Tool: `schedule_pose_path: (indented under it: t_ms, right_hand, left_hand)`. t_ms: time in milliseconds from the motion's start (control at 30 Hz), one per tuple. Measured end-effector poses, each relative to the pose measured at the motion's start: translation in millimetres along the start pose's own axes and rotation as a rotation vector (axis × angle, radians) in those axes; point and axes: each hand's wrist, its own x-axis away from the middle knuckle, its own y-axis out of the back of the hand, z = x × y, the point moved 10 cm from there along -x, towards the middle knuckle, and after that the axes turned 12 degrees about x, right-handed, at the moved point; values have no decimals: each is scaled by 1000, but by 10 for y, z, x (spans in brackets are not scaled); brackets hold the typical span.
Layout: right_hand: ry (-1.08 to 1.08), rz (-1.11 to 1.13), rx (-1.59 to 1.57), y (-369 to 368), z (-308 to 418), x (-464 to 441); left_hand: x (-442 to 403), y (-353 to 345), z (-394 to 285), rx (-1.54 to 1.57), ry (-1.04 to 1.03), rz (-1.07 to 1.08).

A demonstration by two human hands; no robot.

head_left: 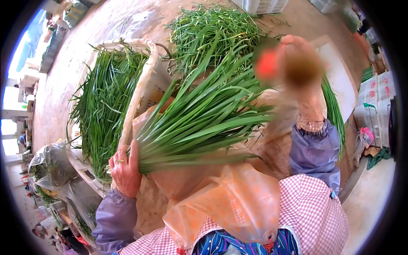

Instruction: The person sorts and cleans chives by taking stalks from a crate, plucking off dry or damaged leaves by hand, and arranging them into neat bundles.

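Observation:
A large fanned bunch of garlic chives (212,112) spreads across the middle of the view, its blades pointing up and to the right. My left hand (126,172) is closed around the base of this bunch, at the lower left. On the other side my right hand (312,100) is raised beyond the leaf tips. A brown and red blur covers most of it, so its fingers and anything in them cannot be made out. Both forearms are in purple sleeves. An orange-patterned plastic apron (229,191) lies over my lap, under the chives.
To the left stands a white plastic basket (138,100) full of long chives. A loose heap of cut greens (216,34) covers the floor ahead. White crates (374,114) are stacked at the right, near a pale board (340,70). Clear plastic bags (55,165) sit at the lower left.

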Motion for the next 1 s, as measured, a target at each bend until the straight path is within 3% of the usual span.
schedule_pose_path:
  t_ms: [167,267,333,467,633,700,733,833,867,933,1000]
  right_hand:
    - [-11,23,28,-205,74,115]
    - [-21,371,19,-936,167,405]
    - [235,478,69,-1324,379,523]
    - [458,666,96,-1991,611,753]
    - [685,947,339,-2730,304,1299]
    - [515,1194,292,-2865,115,1450]
    - [527,1203,290,-2850,139,1456]
    - [112,1274,95,-2764,67,1391]
    - [117,1271,102,-2731,71,1380]
    - [-98,1253,-159,-2652,34,1363]
    - [-58,1177,-165,-2590,-25,1403]
  left_hand:
    - [3,24,-31,-30,-11,-14]
    - [-23,56,-62,-46,-27,-10]
    - [-33,70,-58,-42,-21,-12]
    - [-103,133,-107,-106,-71,-33]
    - [-290,336,-242,-202,-304,-94]
    - [-444,463,-227,-233,-351,-103]
    - [-522,524,-279,-254,-433,-87]
    - [-806,622,-360,-272,-570,-41]
    - [-894,623,-417,-270,-627,-7]
    - [-1103,666,-562,-225,-666,81]
    - [-1268,597,-678,-181,-712,171]
